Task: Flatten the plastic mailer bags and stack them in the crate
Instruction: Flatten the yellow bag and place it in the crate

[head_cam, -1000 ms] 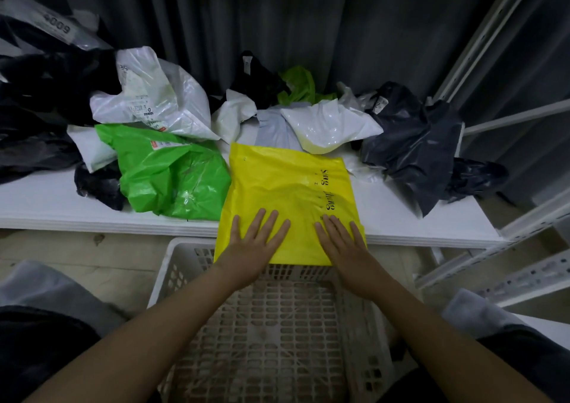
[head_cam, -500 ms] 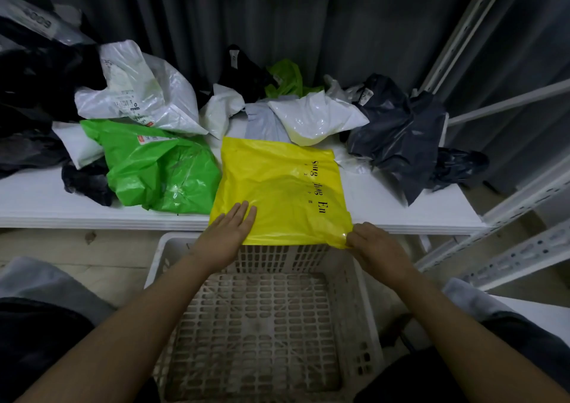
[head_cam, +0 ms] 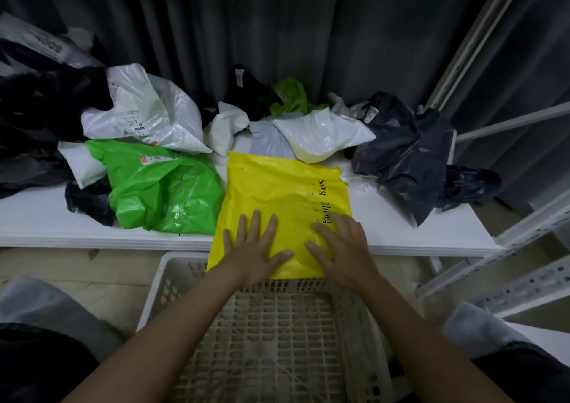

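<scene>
Both hands are lying flat on the yellow mailer bag, w/ fingers out straight, so nothing is being grabbed, just pressed. The left hand is pushing down on the near left part of the bag & the right hand is pushing down on the near right part, next to the black letters. The yellow bag is lying on the white table, in the middle, and its near edge is hanging off the table a bit, over the far rim of the crate. The crate is sitting on the floor, near the person, and no bags can be seen inside it, so the job looks like it's only starting. This looks like the flattening step: the bag is already pretty smooth, w/ a few soft bumps. Next move, I think: pinch the near corners & slide the bag down into the crate, keeping it flat so it isn't folding or puffing up again. Lots more bags are waiting: a green bag just to the left, touching the yellow one, a white bag far left, another white bag just past the yellow one, & a dark grey bag on the right. All are still crumpled.
</scene>
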A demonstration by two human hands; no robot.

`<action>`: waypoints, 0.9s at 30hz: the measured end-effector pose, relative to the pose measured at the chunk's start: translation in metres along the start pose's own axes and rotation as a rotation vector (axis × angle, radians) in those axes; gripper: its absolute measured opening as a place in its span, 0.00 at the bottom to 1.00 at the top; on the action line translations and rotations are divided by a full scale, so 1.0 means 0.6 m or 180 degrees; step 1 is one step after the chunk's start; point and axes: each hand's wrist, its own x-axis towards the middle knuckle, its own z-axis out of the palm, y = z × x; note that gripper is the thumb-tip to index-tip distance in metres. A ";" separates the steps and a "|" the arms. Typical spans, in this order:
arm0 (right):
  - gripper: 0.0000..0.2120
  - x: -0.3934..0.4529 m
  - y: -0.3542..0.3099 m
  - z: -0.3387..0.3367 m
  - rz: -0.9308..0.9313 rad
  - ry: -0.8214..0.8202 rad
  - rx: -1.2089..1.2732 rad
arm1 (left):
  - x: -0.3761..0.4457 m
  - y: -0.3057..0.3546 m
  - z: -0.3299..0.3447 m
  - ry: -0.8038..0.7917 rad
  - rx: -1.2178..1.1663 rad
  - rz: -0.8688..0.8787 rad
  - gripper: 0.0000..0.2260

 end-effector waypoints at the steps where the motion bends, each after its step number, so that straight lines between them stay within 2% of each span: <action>1: 0.41 0.014 -0.007 0.011 0.0145 -0.0219 -0.0130 | 0.012 0.010 0.005 0.0273 0.0010 0.0003 0.36; 4: 0.41 0.036 -0.008 0.051 0.0384 -0.0425 -0.0420 | 0.047 0.010 0.030 0.0806 0.0256 -0.0006 0.35; 9: 0.36 0.044 -0.006 0.086 0.0472 -0.0453 -0.0555 | 0.073 -0.015 0.065 0.1120 0.0569 0.0069 0.28; 13: 0.34 0.043 -0.005 0.097 0.0431 -0.0254 -0.0770 | 0.079 -0.017 0.078 0.1412 0.0673 0.0106 0.27; 21: 0.32 0.049 -0.003 0.106 0.0393 -0.0190 -0.0897 | 0.086 -0.018 0.089 0.1560 0.0754 0.0086 0.27; 27: 0.33 0.049 -0.007 0.097 0.0472 -0.0352 -0.0922 | 0.080 -0.008 0.077 0.1280 0.0614 -0.0001 0.27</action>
